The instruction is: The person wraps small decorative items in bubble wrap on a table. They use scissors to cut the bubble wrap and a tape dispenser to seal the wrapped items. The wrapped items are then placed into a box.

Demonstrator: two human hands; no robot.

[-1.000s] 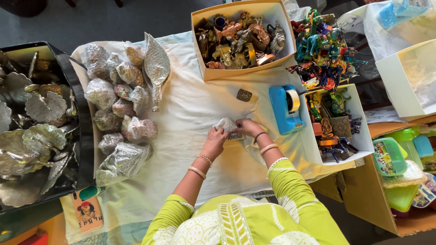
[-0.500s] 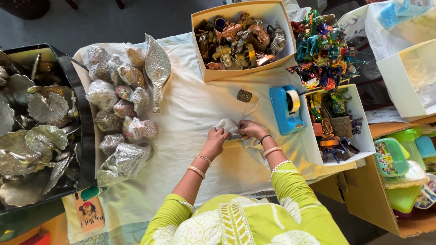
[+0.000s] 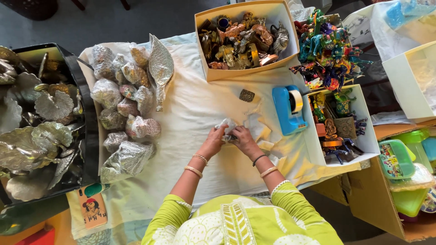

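White cloth covers the counter (image 3: pixel 190 113). At its centre, the left hand (image 3: pixel 213 143) and right hand (image 3: pixel 245 140) meet, fingers curled closed around a small plastic-wrapped bundle (image 3: pixel 227 126). A blue tape dispenser (image 3: pixel 288 109) sits at two o'clock from it, wrapped parcels (image 3: pixel 120 109) at nine o'clock, a box of figurines (image 3: pixel 243 38) at twelve.

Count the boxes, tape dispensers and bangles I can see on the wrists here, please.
Open boxes of figurines: 2, the tan box and the white box
Blue tape dispenser: 1
Bangles: 4, two on the left wrist, two on the right wrist
Total: 7
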